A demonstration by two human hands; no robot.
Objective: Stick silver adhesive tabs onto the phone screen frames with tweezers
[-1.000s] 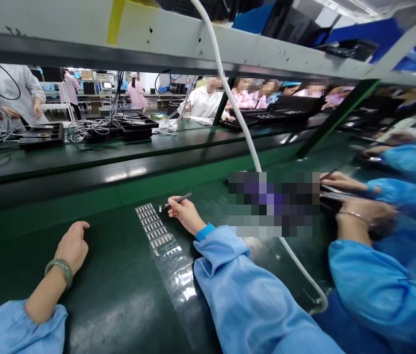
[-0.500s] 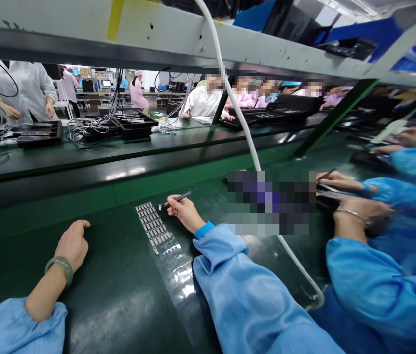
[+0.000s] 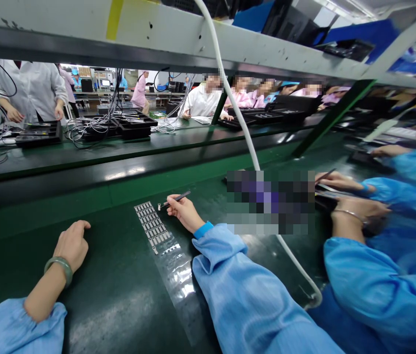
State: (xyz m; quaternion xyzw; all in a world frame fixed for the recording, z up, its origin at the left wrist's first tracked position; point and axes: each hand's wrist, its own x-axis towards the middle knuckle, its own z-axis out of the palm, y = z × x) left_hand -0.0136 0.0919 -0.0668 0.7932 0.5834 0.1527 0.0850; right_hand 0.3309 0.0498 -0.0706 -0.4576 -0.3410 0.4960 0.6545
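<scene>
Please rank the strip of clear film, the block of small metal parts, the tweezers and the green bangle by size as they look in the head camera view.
1. The strip of clear film
2. The block of small metal parts
3. Unranked: the tweezers and the green bangle look similar, and the bangle sits nearer the camera.

A strip of metal parts (image 3: 152, 225) lies on the desk (image 3: 119, 275), left hand (image 3: 72, 246) at eight o'clock, right hand (image 3: 184, 214) with tweezers (image 3: 178, 199) at three, a co-worker's hand (image 3: 358, 209) farther right.
</scene>
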